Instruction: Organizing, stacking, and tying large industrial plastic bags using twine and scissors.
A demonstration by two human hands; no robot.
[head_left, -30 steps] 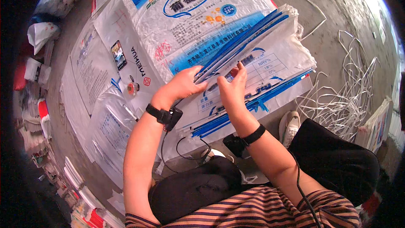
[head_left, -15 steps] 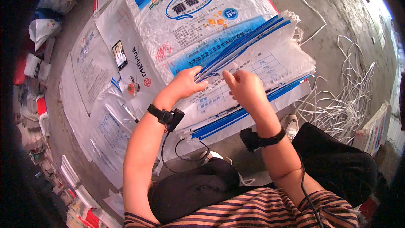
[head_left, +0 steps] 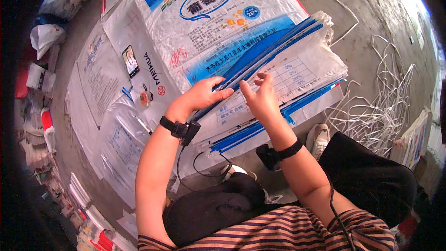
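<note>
Left hand point(head_left: 200, 96) pinches near edge of top woven sack point(head_left: 223, 23), lifting it off sack stack point(head_left: 297, 72) at centre. Right hand point(head_left: 260, 96) just right, fingers loosely spread, resting on stack. Loose white strips point(head_left: 385, 107) lie far right.

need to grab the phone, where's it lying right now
In the head view the phone lies on the person's left, flat on a white sack on the floor, beyond the left hand.

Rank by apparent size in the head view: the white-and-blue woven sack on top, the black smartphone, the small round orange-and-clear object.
1. white-and-blue woven sack
2. black smartphone
3. small round orange-and-clear object, only slightly smaller than the phone
</note>
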